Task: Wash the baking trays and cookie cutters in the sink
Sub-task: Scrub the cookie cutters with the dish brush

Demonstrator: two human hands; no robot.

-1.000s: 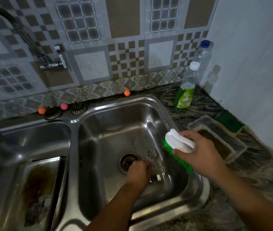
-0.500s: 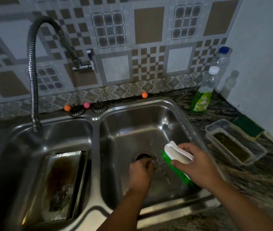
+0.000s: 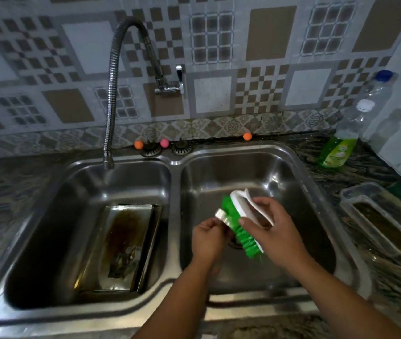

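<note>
We pinch a small pale cookie cutter [image 3: 221,214] in the left hand [image 3: 208,237] over the right basin [image 3: 290,172] | right hand [image 3: 276,234] wrapped round the scrub brush [image 3: 240,225], bristles touching the cutter | likely light, thin, slippery wet: hold by edges | soiled baking tray [image 3: 121,243] lies in left basin.

Glossy steel sink [image 3: 175,162], stained metal baking tray [image 3: 123,241], white plastic brush [image 3: 241,216] with green bristles, glazed wall tiles [image 3: 219,89]

A baking tray [image 3: 123,243] lies in the left basin, left of both hands over the right basin [image 3: 275,172].
</note>
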